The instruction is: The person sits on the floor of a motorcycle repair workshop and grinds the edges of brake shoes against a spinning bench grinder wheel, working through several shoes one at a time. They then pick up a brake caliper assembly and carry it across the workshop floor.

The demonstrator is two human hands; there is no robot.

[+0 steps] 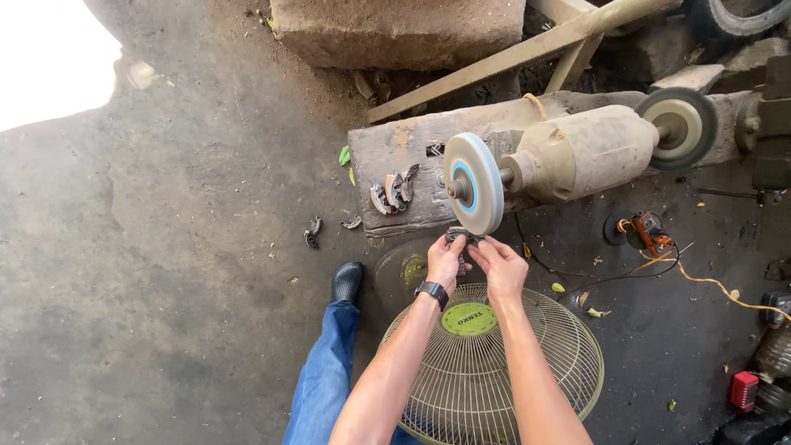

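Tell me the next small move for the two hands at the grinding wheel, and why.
Probably ease the small dark metal piece up against the rim of the grinding wheel. The left hand and right hand pinch it together just under the wheel's lower edge; contact cannot be told from here.

Small dark part (461,236) mostly hidden between left hand (445,262) and right hand (499,265), shape unreadable; fan (527,363) partly covered by forearms, bottom cropped; tyre (733,16) cut off at top edge; right-edge items (red box (743,390), bottle) too small to identify.
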